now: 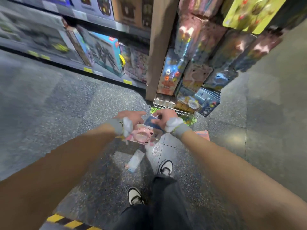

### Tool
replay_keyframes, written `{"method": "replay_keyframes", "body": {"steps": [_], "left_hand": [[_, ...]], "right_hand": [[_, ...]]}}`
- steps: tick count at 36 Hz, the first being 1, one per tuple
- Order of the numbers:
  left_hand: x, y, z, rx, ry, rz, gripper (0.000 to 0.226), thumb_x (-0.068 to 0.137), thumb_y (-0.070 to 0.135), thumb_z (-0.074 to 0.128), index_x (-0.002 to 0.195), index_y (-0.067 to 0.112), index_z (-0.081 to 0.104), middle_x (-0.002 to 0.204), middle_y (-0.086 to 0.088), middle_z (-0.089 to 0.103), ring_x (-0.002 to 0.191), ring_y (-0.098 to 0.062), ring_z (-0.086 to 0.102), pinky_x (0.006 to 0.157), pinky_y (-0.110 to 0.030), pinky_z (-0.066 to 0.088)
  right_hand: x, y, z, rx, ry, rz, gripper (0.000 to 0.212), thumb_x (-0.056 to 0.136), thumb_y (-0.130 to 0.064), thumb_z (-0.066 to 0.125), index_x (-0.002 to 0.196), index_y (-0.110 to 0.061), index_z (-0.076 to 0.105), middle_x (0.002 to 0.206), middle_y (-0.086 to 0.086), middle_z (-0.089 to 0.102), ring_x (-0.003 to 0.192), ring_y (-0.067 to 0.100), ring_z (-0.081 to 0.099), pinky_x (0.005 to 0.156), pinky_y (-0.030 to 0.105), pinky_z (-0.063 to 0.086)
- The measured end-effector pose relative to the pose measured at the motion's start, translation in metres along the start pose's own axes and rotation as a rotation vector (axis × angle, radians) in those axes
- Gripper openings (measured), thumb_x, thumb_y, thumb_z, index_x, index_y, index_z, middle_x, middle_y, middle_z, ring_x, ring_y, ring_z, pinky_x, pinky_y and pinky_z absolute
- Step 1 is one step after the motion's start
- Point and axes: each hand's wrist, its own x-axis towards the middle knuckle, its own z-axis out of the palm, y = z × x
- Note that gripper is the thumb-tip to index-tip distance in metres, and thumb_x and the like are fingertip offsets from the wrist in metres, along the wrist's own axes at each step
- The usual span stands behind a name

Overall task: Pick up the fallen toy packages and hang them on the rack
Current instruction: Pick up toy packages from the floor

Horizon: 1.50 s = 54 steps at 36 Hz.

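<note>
Left hand (132,118) held a pink toy package (142,134), fingers curled on its top; right hand (163,116) pinched a blue package (149,123). A fallen package (134,161) lay on the floor at 6 o'clock, the rack (199,63) at 1 o'clock

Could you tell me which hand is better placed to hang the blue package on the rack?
Right, probably: the right hand pinches the blue package, nearer the rack; the left hand holds the pink package.
</note>
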Motion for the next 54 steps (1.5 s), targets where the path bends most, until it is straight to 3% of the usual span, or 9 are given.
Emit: {"method": "replay_keyframes", "body": {"steps": [2, 6, 10, 14, 23, 30, 37, 43, 54], "left_hand": [[0.008, 0.006, -0.023, 0.004, 0.059, 0.019, 0.046, 0.095, 0.035, 0.056, 0.140, 0.044, 0.048, 0.137, 0.013, 0.054, 0.108, -0.016, 0.060, 0.075, -0.022, 0.049], [0.017, 0.010, -0.045, 0.138, 0.073, 0.112, 0.049, 0.096, 0.025, 0.057, 0.143, 0.031, 0.047, 0.145, 0.009, 0.049, 0.128, -0.019, 0.051, 0.099, -0.028, 0.043], [0.036, 0.007, -0.079, 0.196, 0.086, 0.125, 0.052, 0.076, 0.028, 0.076, 0.121, 0.043, 0.055, 0.135, 0.027, 0.045, 0.115, -0.012, 0.058, 0.073, -0.024, 0.043], [0.053, 0.007, -0.106, 0.178, 0.073, 0.113, 0.056, 0.062, 0.018, 0.076, 0.112, 0.037, 0.060, 0.117, 0.015, 0.054, 0.100, -0.014, 0.060, 0.064, -0.025, 0.038], [0.106, 0.007, -0.141, -0.024, 0.078, 0.047, 0.025, 0.089, 0.025, 0.059, 0.112, 0.020, 0.068, 0.117, 0.003, 0.063, 0.106, -0.023, 0.059, 0.074, -0.027, 0.040], [0.129, 0.005, -0.132, -0.241, 0.131, -0.016, 0.024, 0.078, 0.017, 0.065, 0.101, 0.011, 0.070, 0.091, 0.003, 0.058, 0.087, -0.020, 0.056, 0.077, -0.032, 0.046], [0.149, -0.010, -0.123, -0.251, 0.094, -0.029, 0.024, 0.078, 0.019, 0.064, 0.100, 0.012, 0.069, 0.099, -0.002, 0.059, 0.098, -0.025, 0.058, 0.092, -0.042, 0.048], [0.167, -0.018, -0.121, -0.321, 0.180, 0.061, 0.029, 0.075, 0.037, 0.069, 0.099, 0.020, 0.073, 0.100, 0.002, 0.066, 0.094, -0.021, 0.061, 0.084, -0.038, 0.049], [0.215, -0.043, -0.140, -0.234, 0.185, 0.172, 0.039, 0.091, 0.005, 0.056, 0.128, 0.014, 0.064, 0.121, -0.004, 0.058, 0.106, -0.014, 0.051, 0.079, -0.014, 0.028]], "right_hand": [[0.007, -0.003, -0.022, 0.029, 0.017, -0.009, 0.030, 0.090, -0.038, 0.066, 0.108, -0.014, 0.069, 0.104, 0.004, 0.070, 0.097, 0.022, 0.063, 0.085, 0.031, 0.050], [0.020, 0.000, -0.045, 0.042, 0.039, -0.019, 0.025, 0.089, -0.034, 0.068, 0.103, -0.013, 0.069, 0.104, 0.002, 0.070, 0.095, 0.020, 0.063, 0.073, 0.025, 0.043], [0.045, 0.016, -0.068, 0.233, 0.101, -0.047, 0.018, 0.083, -0.032, 0.076, 0.088, -0.015, 0.071, 0.089, -0.002, 0.070, 0.083, 0.016, 0.060, 0.076, 0.026, 0.048], [0.063, 0.026, -0.091, 0.380, 0.124, -0.084, 0.012, 0.081, -0.029, 0.078, 0.085, -0.019, 0.073, 0.079, -0.009, 0.065, 0.071, 0.008, 0.056, 0.070, 0.023, 0.048], [0.110, 0.073, -0.121, 0.695, 0.108, 0.009, 0.005, 0.085, -0.009, 0.068, 0.083, -0.012, 0.071, 0.072, -0.010, 0.063, 0.068, 0.010, 0.055, 0.063, 0.025, 0.047], [0.129, 0.106, -0.118, 0.861, 0.073, 0.127, 0.027, 0.091, 0.002, 0.052, 0.081, -0.016, 0.069, 0.084, 0.000, 0.066, 0.073, 0.015, 0.055, 0.065, 0.026, 0.045], [0.148, 0.122, -0.107, 1.004, 0.086, 0.255, 0.026, 0.088, -0.002, 0.064, 0.071, -0.021, 0.071, 0.080, -0.001, 0.069, 0.085, 0.020, 0.063, 0.081, 0.031, 0.053], [0.151, 0.123, -0.106, 1.142, 0.230, 0.285, 0.021, 0.081, -0.004, 0.068, 0.068, -0.020, 0.075, 0.074, 0.002, 0.072, 0.066, 0.018, 0.062, 0.058, 0.027, 0.052], [0.179, 0.115, -0.129, 1.035, 0.352, 0.417, 0.011, 0.078, -0.016, 0.058, 0.071, -0.021, 0.065, 0.067, 0.002, 0.063, 0.056, 0.018, 0.049, 0.055, 0.027, 0.042]]}}
